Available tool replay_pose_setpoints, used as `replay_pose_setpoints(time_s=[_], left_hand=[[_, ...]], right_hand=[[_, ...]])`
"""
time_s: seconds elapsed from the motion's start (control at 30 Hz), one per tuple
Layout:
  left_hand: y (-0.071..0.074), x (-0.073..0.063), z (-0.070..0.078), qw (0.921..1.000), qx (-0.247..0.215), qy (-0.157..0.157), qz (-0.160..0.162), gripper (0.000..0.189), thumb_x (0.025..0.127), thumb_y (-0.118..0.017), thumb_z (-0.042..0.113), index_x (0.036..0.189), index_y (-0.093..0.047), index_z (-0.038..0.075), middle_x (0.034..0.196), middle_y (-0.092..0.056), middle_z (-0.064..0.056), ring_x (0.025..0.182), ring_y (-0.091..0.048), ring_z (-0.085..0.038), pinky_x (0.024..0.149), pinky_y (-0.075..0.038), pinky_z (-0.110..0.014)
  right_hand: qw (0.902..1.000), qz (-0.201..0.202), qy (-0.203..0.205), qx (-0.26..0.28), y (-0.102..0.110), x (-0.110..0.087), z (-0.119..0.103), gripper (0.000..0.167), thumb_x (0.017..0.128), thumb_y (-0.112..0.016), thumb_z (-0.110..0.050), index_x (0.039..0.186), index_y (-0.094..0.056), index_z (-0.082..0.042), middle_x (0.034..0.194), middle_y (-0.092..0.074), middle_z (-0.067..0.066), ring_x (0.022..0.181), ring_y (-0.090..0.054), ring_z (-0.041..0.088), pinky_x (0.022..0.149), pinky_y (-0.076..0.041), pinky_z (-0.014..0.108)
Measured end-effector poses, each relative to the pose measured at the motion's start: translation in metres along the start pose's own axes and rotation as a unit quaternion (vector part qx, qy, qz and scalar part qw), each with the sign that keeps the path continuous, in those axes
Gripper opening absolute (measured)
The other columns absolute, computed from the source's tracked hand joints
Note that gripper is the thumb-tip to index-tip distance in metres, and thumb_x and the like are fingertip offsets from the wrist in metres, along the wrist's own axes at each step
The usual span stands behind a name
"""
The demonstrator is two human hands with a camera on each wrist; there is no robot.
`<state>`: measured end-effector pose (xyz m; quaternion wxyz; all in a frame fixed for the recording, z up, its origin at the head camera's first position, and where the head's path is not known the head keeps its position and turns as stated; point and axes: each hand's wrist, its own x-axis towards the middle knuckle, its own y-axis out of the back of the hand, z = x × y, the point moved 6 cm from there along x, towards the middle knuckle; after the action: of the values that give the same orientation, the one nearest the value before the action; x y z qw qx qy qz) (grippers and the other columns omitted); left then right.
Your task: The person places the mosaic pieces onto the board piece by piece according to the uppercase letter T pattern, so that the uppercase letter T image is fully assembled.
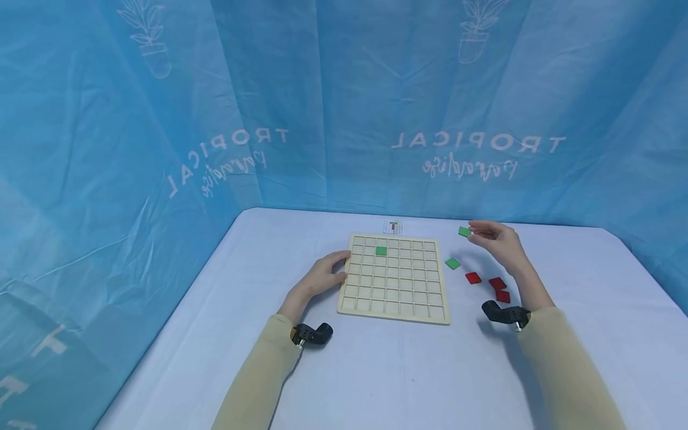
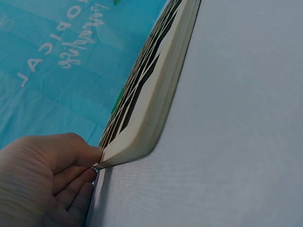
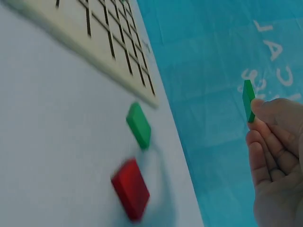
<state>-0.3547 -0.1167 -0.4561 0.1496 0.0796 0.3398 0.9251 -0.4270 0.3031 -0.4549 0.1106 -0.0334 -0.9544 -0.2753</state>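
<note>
Right hand [image 1: 498, 242] pinches a green tile [image 3: 248, 100] between thumb and fingertips, other fingers loosely bent. Tile: thin, flat, smooth, square-looking, so no clear long axis; juts left from the fingertips, raised off the white cloth [image 1: 408, 382], narrow edge toward the right-wrist camera. Left hand [image 1: 319, 276] part-open, fingertips touching the left edge of a pale, wood-like gridded board [image 1: 395, 317] between the hands. Red tiles [image 1: 473, 278] lie nearer the person than the right hand.

FREE: tablecloth [image 1: 398, 373] before board [image 1: 392, 294] | OBSTACLES, right: green tile [image 1: 453, 263], red tiles [image 1: 473, 278]
</note>
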Motion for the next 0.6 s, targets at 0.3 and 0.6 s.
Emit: replay_pose_setpoints(time_s=[0.3,0.6], left_hand=[[0.001,-0.001,-0.002,1.0000,0.000,-0.007,-0.002,0.057,0.088,-0.061,0.007,0.141,-0.042,0.005,0.146,-0.040,-0.009,0.137,-0.030,-0.024,0.113,-0.024,-0.037],[0.000,0.000,-0.001,1.0000,0.002,-0.005,-0.005,0.056,0.088,-0.060,0.008,0.142,-0.042,0.006,0.146,-0.039,-0.009,0.137,-0.029,-0.024,0.113,-0.023,-0.038]], right_hand=[[0.9970,-0.043,0.016,0.062,-0.049,-0.012,-0.081,0.051,0.087,-0.067,-0.038,0.129,-0.058,-0.010,0.121,-0.059,0.010,0.107,-0.056,0.021,0.090,-0.051,0.033],[0.9894,-0.096,0.020,0.107,-0.098,-0.019,-0.111,0.042,0.090,-0.066,-0.015,0.128,-0.057,-0.001,0.115,-0.061,0.012,0.097,-0.058,0.017,0.088,-0.052,0.040]])
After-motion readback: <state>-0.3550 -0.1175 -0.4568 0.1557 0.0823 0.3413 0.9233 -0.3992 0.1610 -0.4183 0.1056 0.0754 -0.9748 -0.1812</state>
